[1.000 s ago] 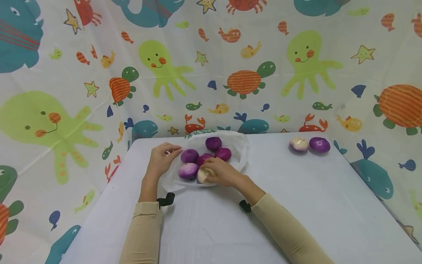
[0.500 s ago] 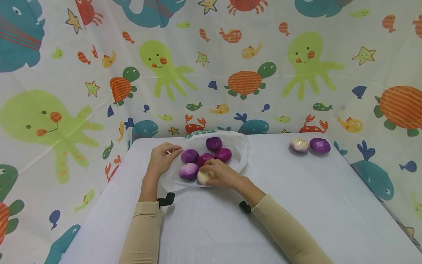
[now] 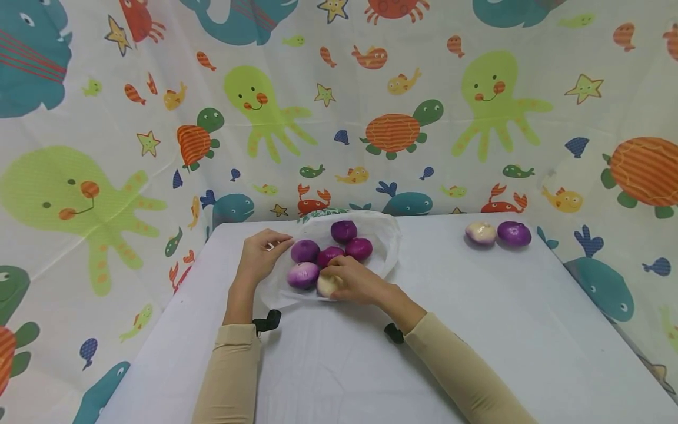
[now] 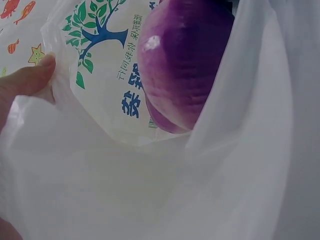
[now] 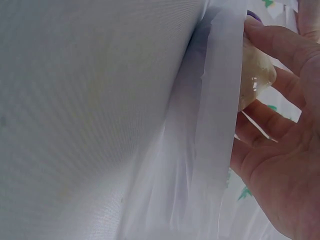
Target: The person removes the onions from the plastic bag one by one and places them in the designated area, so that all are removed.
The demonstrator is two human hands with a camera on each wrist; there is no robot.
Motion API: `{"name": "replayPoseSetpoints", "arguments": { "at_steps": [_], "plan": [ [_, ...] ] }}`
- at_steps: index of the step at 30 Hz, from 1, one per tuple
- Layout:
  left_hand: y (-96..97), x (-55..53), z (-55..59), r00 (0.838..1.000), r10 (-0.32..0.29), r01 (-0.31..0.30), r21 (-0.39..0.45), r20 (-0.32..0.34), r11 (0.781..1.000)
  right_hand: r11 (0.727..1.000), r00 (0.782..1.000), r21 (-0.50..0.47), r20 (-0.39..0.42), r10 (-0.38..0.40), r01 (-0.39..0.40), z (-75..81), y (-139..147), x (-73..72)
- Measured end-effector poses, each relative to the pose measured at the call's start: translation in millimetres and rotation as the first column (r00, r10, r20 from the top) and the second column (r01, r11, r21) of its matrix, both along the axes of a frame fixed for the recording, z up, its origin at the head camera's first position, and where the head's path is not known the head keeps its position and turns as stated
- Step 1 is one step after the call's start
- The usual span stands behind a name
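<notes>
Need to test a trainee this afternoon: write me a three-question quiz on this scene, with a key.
1. What does the left hand pinch?
A) a sleeve
B) the edge of the plastic bag
C) a deep purple onion

2. True or false: the right hand grips a deep purple onion.

3. How many onions lie on the table outside the bag?

Key:
1. B.
2. False; it grips a pale onion.
3. Two: a whitish one and a purple one, side by side.
</notes>
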State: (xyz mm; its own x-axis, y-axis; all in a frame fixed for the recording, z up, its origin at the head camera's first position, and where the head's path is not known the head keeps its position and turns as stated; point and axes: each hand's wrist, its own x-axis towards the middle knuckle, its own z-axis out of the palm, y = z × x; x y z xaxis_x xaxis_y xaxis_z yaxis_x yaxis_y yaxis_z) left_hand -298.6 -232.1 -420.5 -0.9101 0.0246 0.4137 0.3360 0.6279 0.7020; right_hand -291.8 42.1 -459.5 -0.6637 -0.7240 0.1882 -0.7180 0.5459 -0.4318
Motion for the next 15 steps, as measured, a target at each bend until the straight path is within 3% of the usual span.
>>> {"name": "replayPoseSetpoints", "arguments": {
  "at_steps": [15],
  "plan": [
    [-0.1,1.1,1.8,1.000,0.001,-0.001,0.015,0.010,1.000,0.993,0.998,-0.100,0.030,-0.059,0.062,6.8,5.4,3.8]
  ]
}}
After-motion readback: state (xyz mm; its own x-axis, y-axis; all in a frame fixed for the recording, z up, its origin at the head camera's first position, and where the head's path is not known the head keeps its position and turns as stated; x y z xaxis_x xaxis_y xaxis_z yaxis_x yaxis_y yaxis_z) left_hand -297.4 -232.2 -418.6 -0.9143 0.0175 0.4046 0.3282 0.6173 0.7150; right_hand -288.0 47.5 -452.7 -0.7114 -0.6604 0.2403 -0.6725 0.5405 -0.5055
